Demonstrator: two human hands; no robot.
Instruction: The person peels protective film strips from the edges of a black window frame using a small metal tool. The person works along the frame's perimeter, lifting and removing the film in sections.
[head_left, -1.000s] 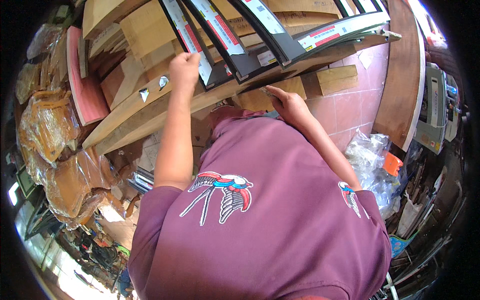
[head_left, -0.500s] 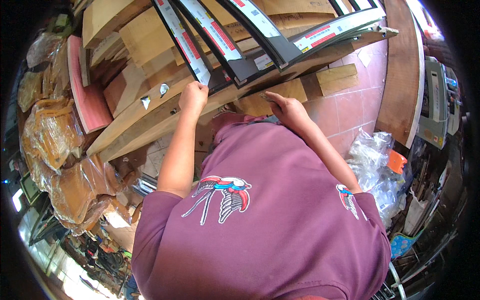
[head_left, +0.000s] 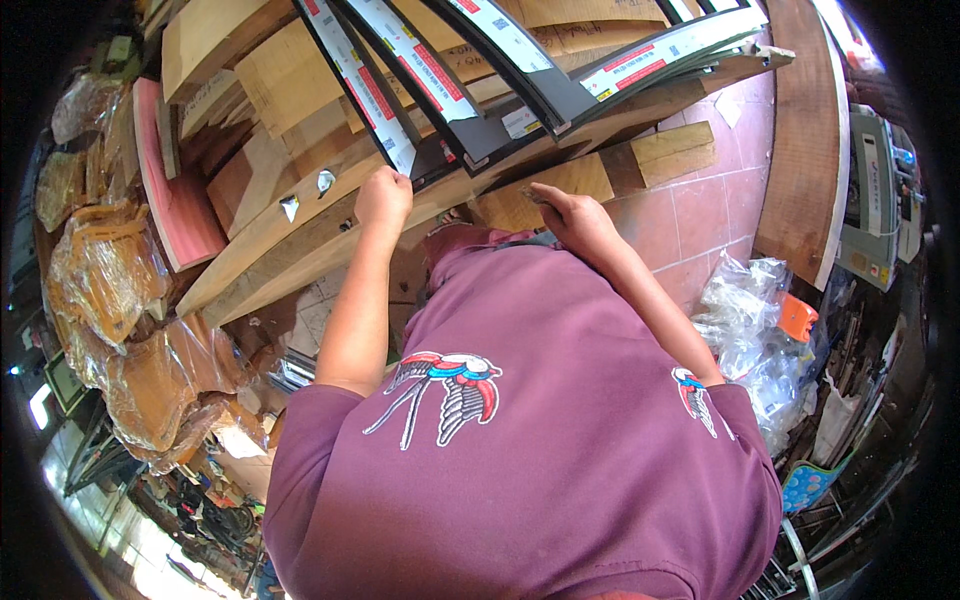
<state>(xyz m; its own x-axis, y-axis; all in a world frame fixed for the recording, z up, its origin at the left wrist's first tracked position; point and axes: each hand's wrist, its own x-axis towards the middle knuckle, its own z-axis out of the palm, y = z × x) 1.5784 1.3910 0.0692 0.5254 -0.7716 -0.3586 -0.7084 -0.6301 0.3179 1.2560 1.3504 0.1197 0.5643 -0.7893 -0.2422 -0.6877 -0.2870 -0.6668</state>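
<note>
My left hand (head_left: 384,199) is closed in a pinch at the near tip of a white and red protective film (head_left: 372,95). That film lies along the leftmost dark frame bar (head_left: 336,72). My right hand (head_left: 580,222) hovers in front of the wooden beam, its fingers closed around a small dark piece too small to name. Beside the left bar lie more dark bars with printed film, a middle one (head_left: 425,75) and a right one (head_left: 505,45). Their near ends join a dark crossbar, where bare dark surface shows at the corners.
A long wooden beam (head_left: 290,240) carries the frames, with scraps of film on it. Wooden boards (head_left: 290,80) are stacked behind. Plastic-wrapped carved wood (head_left: 105,270) stands at left. Crumpled clear plastic (head_left: 745,320) and an orange object (head_left: 797,317) lie at right, near a tall plank (head_left: 800,150).
The view has shifted slightly. My left hand has moved a little to the left, still pinching the film tip; my right hand stays almost where it was.
</note>
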